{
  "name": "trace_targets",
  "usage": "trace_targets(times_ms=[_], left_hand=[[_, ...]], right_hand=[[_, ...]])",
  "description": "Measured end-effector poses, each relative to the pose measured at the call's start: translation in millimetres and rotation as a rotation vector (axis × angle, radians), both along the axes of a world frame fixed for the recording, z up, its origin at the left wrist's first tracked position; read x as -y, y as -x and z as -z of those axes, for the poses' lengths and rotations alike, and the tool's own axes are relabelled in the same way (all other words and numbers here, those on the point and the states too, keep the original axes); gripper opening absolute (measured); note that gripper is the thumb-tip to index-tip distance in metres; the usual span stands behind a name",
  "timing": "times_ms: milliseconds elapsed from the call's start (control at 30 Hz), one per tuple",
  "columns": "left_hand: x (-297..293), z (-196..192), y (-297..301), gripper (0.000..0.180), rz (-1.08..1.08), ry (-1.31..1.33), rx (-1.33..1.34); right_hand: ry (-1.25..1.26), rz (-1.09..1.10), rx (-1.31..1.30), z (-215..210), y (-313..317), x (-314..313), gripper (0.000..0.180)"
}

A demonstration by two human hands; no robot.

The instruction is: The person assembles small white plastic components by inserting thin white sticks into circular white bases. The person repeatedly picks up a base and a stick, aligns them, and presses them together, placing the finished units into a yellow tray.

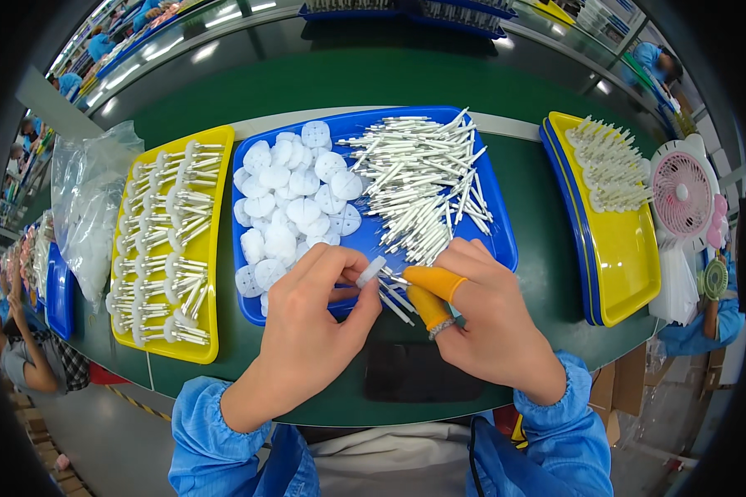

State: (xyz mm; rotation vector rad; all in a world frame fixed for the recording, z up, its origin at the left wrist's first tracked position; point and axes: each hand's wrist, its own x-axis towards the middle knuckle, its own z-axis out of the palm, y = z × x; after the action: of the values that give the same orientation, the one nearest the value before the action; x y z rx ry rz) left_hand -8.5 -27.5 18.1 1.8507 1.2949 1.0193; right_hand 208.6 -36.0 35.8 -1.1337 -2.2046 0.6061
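Pinching narrowly, left hand (308, 335) on white disc (371, 272), right hand (496, 327) on slender stick (394, 278)

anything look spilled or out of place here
Nothing clearly spilled or damaged. One slight oddity: a few white rods poke past the near edge of the blue tray, by the right hand, unlike the main heap; whether held or loose, I can't tell.

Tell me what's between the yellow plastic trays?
In the head view, a blue plastic tray with round white discs and thin white sticks; left hand, right hand by its near edge.
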Motion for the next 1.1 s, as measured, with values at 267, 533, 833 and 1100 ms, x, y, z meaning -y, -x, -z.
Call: trace_targets(times_ms=[267, 533, 833, 1100], left_hand=[[1, -3, -2, 0.015, 0.003, 0.016, 0.005], [0, -2, 0, 0.014, -0.006, 0.066, 0.018], [1, -2, -2, 0.016, 0.006, 0.022, 0.022], [0, -1, -3, 0.016, 0.004, 0.002, 0.036]], right_hand=[[0.024, -0.004, -0.007, 5, -2, -4, 0.04], [0.019, -0.017, -0.019, 0, 0, -1, 0.042], [-0.071, 0.007, -0.04, 8, 0, -6, 0.044], [-0.016, 0.003, -0.006, 5, 2, -1, 0.042]])
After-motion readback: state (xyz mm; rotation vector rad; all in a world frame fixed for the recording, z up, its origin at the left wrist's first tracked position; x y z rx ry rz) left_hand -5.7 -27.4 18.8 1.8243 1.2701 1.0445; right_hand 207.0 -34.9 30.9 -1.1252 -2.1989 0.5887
